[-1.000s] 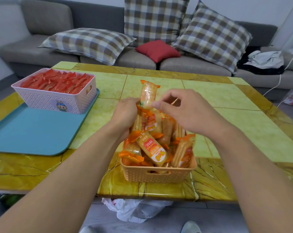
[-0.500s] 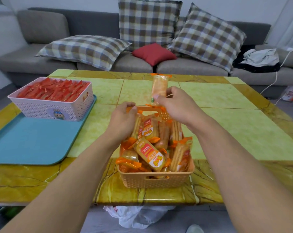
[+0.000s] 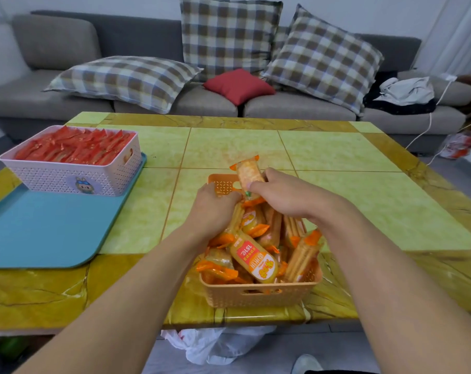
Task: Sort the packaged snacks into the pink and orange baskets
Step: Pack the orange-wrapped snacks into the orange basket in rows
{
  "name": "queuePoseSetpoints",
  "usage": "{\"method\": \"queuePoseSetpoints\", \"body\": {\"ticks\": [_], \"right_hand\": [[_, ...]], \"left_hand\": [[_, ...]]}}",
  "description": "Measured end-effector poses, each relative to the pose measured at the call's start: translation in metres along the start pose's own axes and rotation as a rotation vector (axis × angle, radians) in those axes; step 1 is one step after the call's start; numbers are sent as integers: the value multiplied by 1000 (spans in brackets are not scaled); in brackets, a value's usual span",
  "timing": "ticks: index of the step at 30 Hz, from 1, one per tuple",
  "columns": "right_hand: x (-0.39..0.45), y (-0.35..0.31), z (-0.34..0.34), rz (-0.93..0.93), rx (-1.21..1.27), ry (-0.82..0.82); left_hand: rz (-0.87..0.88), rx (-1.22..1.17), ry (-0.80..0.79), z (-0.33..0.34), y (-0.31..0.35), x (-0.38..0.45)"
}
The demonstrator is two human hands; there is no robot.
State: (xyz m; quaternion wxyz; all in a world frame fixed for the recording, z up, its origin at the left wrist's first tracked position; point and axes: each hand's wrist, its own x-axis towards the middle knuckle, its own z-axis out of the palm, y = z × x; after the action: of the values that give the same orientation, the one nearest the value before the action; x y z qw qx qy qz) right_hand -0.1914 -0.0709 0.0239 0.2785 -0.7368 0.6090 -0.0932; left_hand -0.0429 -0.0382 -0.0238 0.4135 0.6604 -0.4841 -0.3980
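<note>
An orange basket (image 3: pixel 258 294) stands at the table's near edge, heaped with orange-wrapped snack packs (image 3: pixel 256 259). My right hand (image 3: pixel 285 195) pinches one orange snack pack (image 3: pixel 248 172) upright over the basket's far end. My left hand (image 3: pixel 212 209) lies on the packs at the basket's far left, fingers curled against them; whether it grips one is hidden. A pink basket (image 3: pixel 67 178) filled with red snack packs (image 3: pixel 77 147) sits at the left on a blue tray (image 3: pixel 40 233).
The table (image 3: pixel 363 201) has green tiles and a yellow marbled border. A grey sofa (image 3: pixel 207 101) with checked pillows stands behind it. A white plastic bag (image 3: pixel 215 344) lies on the floor under the near edge. A cable (image 3: pixel 428 122) hangs at the right.
My right hand has lowered the orange pack toward the basket's far end. My left hand has stayed on the packs in the basket.
</note>
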Motion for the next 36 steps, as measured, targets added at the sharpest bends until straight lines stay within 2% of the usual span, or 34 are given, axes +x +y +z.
{"method": "queuePoseSetpoints", "body": {"ticks": [3, 8, 11, 14, 17, 20, 23, 26, 32, 36], "right_hand": [[-7, 13, -15, 39, -28, 57], [-12, 28, -27, -40, 10, 339], [-8, 33, -25, -109, -8, 369], [-4, 33, -23, -200, -16, 396], [1, 31, -22, -278, 29, 418], [5, 30, -20, -343, 82, 452], [6, 33, -23, -308, 53, 387], [8, 37, -25, -241, 99, 322], [14, 38, -18, -221, 242, 442], [15, 31, -7, -229, 135, 446]], "left_hand": [[5, 10, -78, 18, 0, 0], [-35, -162, -152, 29, 0, 5], [-44, -240, -120, 25, 5, 17], [-13, -185, -90, 19, 5, 27], [28, -154, -227, 16, 3, 33], [30, -222, -311, 15, 2, 39], [97, -226, -289, 17, 3, 38], [130, -145, -187, 16, 2, 42], [233, 29, -100, 20, -3, 45], [295, 94, -66, 21, -5, 49]]}}
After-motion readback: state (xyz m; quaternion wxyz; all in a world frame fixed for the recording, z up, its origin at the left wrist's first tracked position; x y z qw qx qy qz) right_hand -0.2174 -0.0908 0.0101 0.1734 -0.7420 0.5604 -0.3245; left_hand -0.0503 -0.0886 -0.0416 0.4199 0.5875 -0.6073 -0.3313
